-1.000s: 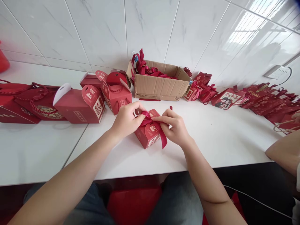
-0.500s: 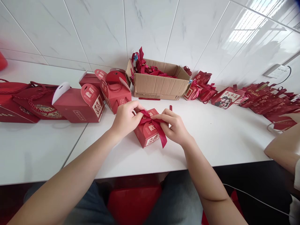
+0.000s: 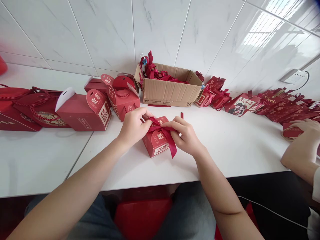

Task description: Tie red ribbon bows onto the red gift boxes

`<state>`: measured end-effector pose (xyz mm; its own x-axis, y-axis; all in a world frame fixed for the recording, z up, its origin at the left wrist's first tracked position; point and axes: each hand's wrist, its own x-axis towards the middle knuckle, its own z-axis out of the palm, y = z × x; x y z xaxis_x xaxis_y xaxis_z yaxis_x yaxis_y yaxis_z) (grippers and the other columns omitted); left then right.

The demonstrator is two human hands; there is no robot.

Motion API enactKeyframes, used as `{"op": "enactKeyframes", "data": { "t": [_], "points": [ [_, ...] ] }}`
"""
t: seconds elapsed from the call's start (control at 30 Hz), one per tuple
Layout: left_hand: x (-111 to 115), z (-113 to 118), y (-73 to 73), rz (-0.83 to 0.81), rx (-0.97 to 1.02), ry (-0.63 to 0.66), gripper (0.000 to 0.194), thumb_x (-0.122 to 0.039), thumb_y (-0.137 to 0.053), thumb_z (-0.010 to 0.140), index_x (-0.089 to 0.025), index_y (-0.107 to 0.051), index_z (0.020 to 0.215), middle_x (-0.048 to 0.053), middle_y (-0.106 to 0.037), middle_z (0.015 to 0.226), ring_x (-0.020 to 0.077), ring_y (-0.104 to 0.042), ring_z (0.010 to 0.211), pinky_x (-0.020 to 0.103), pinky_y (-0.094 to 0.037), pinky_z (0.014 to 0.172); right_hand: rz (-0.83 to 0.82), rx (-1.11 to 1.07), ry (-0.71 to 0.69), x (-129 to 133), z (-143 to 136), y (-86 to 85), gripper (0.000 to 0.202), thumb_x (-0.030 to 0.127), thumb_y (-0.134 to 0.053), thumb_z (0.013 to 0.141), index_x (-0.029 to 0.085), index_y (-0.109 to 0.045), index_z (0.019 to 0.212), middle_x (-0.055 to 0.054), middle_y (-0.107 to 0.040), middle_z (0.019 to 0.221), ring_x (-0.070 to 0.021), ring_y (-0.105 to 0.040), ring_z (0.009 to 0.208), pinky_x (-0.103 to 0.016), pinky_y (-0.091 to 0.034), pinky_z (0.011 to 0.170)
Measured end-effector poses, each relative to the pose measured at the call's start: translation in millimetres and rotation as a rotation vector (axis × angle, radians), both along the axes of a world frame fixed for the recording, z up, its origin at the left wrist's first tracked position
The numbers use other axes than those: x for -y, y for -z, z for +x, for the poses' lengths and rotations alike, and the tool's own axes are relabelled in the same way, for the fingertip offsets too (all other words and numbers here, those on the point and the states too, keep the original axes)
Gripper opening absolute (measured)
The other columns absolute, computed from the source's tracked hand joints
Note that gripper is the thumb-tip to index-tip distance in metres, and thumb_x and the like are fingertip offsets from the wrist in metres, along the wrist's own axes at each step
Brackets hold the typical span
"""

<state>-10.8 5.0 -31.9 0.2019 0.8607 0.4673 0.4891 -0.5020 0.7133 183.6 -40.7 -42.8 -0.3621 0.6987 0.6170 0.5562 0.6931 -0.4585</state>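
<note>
A small red gift box [image 3: 156,142] with gold and white lettering rests on the white table in front of me. Across its top runs a dark red satin ribbon [image 3: 172,146], one tail of which hangs over the side facing right. My left hand [image 3: 135,128] pinches the ribbon at the upper left of the box, thumb against fingers. From the right, my right hand [image 3: 183,135] pinches the ribbon near the knot in the middle of the lid. My fingers partly cover the knot, so its shape is hard to make out.
Behind stands a cardboard carton [image 3: 170,91] full of red ribbons. Red gift boxes [image 3: 83,111] line the left, one beside a rope-handled box [image 3: 42,108]. More decorated boxes [image 3: 242,105] stand at right, where a co-worker's hand [image 3: 306,128] reaches in. A small red strip [image 3: 182,115] lies nearby.
My hands keep their pinch on the ribbon, and the box has turned very slightly. At the far right, the co-worker's hand has come further into view over a red box.
</note>
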Motion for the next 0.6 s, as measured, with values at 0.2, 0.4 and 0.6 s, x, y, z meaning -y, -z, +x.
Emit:
{"op": "enactKeyframes", "data": {
  "t": [0.2, 0.4, 0.6],
  "points": [
    [-4.3, -3.9, -1.0, -0.044, 0.018, -0.003, 0.014, -0.017, -0.060, 0.070, -0.019, -0.063, 0.084, 0.002, -0.070, 0.084, 0.0149, -0.065, 0.074, 0.025, -0.053, 0.065, 0.015, -0.049, 0.044, 1.8, -4.7, -1.2, 0.041, 0.000, -0.042, 0.078, 0.021, -0.065, 0.106, -0.002, -0.055, 0.080, -0.0127, -0.051, 0.067, -0.026, -0.046, 0.060],
    [-1.8, -4.3, -6.9, -0.138, 0.023, -0.071, 0.020, -0.016, -0.062, 0.066, -0.019, -0.061, 0.086, 0.000, -0.072, 0.076, 0.0152, -0.067, 0.067, 0.026, -0.053, 0.066, 0.026, -0.033, 0.014, 1.9, -3.3, 0.0, 0.042, 0.002, -0.044, 0.080, 0.022, -0.066, 0.110, -0.001, -0.050, 0.078, -0.0112, -0.047, 0.063, -0.025, -0.044, 0.057],
    [0.2, -3.8, -7.3, -0.094, -0.022, -0.109, 0.013, -0.018, -0.061, 0.066, -0.021, -0.061, 0.079, -0.004, -0.069, 0.065, 0.0146, -0.064, 0.061, 0.026, -0.050, 0.063, 0.046, -0.020, -0.041, 0.5, -1.3, 3.3, 0.041, 0.003, -0.043, 0.085, 0.023, -0.069, 0.109, 0.000, -0.045, 0.076, -0.0112, -0.046, 0.064, -0.027, -0.045, 0.058]
  ]
}}
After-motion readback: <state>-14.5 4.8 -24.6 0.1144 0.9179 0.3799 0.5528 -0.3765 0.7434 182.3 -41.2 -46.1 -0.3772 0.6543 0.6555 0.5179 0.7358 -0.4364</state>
